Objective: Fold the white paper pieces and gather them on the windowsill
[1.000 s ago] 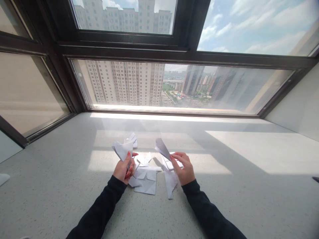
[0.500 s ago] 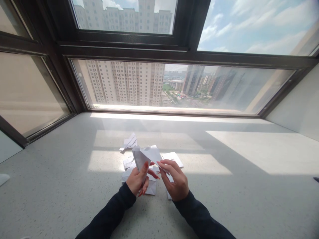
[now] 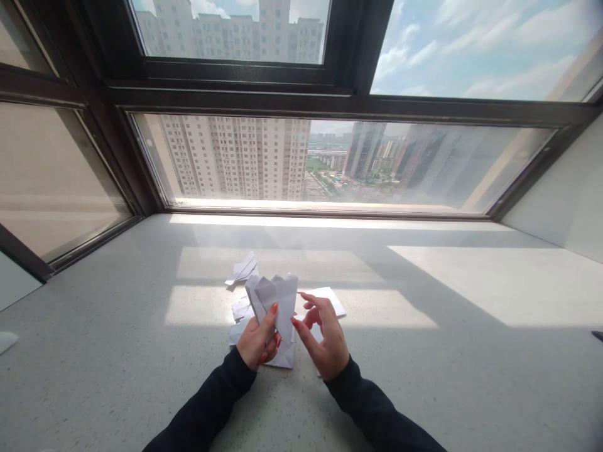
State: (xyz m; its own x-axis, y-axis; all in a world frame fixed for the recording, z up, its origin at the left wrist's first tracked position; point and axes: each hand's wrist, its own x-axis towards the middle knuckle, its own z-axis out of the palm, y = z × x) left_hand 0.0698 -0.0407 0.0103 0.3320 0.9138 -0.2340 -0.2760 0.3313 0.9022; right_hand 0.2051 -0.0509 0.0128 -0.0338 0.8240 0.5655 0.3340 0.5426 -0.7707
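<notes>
My left hand [image 3: 258,339] is closed around a folded white paper piece [image 3: 277,298], thumb on its front face and the other fingers behind. The piece stands upright, with several pointed folds along its top. Just right of it, my right hand [image 3: 325,336] is open, thumb and fingers apart, the thumb tip close to the paper's right edge. Whether that thumb touches the paper I cannot tell. Beneath and behind the hands lie more folded white papers [image 3: 282,359], partly hidden by the left hand and the held piece.
A folded paper [image 3: 244,270] lies farther back on the speckled white sill [image 3: 400,389], and a flat white paper [image 3: 333,300] sits behind my right hand. Dark window frames [image 3: 330,215] border the sill. A white object [image 3: 7,341] is at the left edge, a dark one [image 3: 597,336] at the right.
My right hand has let go of the paper's right flap, and its fingers have spread. The flap has come in against the piece in my left hand, which now looks narrower.
</notes>
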